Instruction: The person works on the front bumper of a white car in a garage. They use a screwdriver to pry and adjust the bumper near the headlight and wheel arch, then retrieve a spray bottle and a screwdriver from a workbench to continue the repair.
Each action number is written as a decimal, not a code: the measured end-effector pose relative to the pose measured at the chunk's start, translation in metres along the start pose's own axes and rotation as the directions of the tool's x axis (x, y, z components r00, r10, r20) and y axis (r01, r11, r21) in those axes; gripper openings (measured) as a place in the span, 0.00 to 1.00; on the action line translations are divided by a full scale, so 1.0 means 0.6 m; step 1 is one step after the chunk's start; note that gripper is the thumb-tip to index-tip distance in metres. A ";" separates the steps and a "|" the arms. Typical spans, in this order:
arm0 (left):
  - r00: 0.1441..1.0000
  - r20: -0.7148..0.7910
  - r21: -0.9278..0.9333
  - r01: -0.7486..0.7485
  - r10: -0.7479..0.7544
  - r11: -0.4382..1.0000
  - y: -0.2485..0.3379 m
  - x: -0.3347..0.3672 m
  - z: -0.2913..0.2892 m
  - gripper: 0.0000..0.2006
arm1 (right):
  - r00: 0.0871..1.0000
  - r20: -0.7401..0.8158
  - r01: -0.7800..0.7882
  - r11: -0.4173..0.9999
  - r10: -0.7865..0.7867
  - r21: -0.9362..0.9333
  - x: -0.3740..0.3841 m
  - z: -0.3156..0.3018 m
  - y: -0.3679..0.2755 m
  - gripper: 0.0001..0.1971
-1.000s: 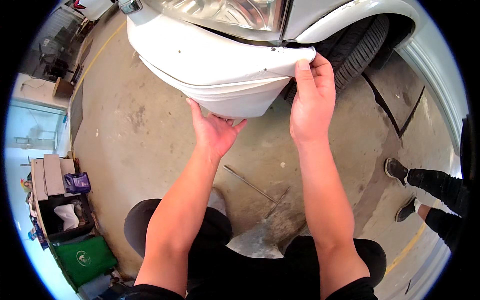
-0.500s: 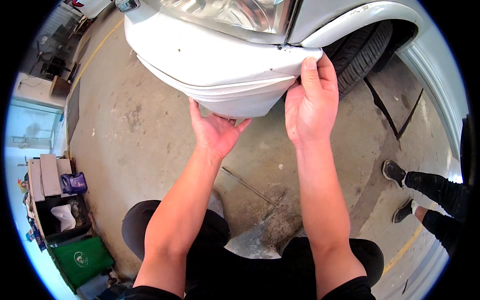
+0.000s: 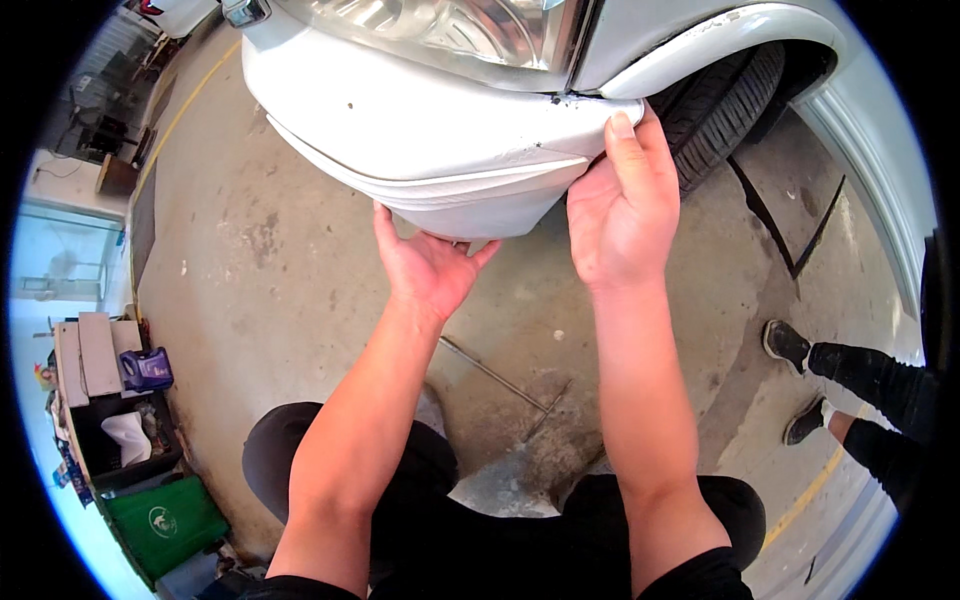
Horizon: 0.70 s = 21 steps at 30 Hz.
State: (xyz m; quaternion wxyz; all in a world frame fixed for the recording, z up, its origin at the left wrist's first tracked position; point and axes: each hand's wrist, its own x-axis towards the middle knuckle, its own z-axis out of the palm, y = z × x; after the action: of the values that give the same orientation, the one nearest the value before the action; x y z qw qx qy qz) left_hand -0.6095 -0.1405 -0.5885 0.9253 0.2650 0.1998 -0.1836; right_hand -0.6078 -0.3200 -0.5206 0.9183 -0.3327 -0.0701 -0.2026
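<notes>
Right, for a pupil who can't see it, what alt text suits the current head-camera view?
A bare right hand pinches the end of a white car bumper near the tyre, while the left hand is under its lower edge. A T-shaped metal tool lies on the floor; another person's shoes show at right.

On the floor (image 3: 230, 320), a thin metal rod (image 3: 490, 372) is met at one end by a shorter bar (image 3: 533, 425). At the left, a purple jug (image 3: 147, 369) is set by some flat pale boxes (image 3: 98, 353). Below them, a white scrap (image 3: 127, 438) is held in a black box (image 3: 140, 474). A green thing (image 3: 190, 505) is marked with a round white sign. Higher up, a brown box (image 3: 117, 175) is seen near a painted yellow line (image 3: 182, 112). At the right, dark shoes (image 3: 787, 342) are worn by another person (image 3: 865, 370).
</notes>
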 end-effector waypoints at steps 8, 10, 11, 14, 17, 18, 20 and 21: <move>1.000 -0.024 -0.004 0.016 -0.016 1.000 0.007 -0.001 -0.010 0.52 | 1.000 -0.006 -0.011 1.000 0.011 0.018 0.011 0.004 -0.005 0.22; 0.999 -0.048 -0.012 0.009 -0.010 1.000 0.007 -0.002 -0.009 0.53 | 0.998 -0.033 -0.048 0.995 0.051 0.085 0.022 -0.003 -0.007 0.20; 0.998 -0.059 -0.016 0.009 -0.010 1.000 0.006 -0.003 -0.007 0.53 | 0.997 -0.038 -0.065 0.994 0.068 0.085 0.026 -0.007 -0.010 0.19; 0.997 -0.081 -0.009 0.010 -0.010 1.000 0.007 -0.004 -0.009 0.53 | 0.997 -0.034 -0.070 0.997 0.071 0.038 0.026 -0.007 -0.007 0.16; 1.000 -0.004 0.008 0.027 -0.026 1.000 0.009 -0.002 -0.021 0.54 | 0.998 -0.004 -0.065 0.996 0.066 0.058 0.028 -0.014 -0.003 0.15; 1.000 -0.006 0.011 0.026 -0.026 1.000 0.009 -0.002 -0.022 0.54 | 0.998 0.009 -0.067 0.995 0.067 0.080 0.028 -0.017 -0.002 0.14; 1.000 -0.011 0.017 0.026 -0.025 1.000 0.009 -0.004 -0.022 0.54 | 0.998 -0.015 -0.063 0.995 0.065 0.078 0.027 -0.018 -0.001 0.15; 0.999 -0.035 0.012 0.026 -0.026 1.000 0.009 -0.004 -0.020 0.53 | 0.998 -0.026 -0.062 0.995 0.064 0.077 0.026 -0.017 -0.001 0.15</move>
State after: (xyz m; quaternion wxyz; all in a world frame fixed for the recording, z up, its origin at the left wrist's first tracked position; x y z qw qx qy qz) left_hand -0.6125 -0.1289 -0.5945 0.9176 0.2710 0.2183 -0.1922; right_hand -0.5938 -0.3324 -0.5239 0.9371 -0.2967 -0.0542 -0.1756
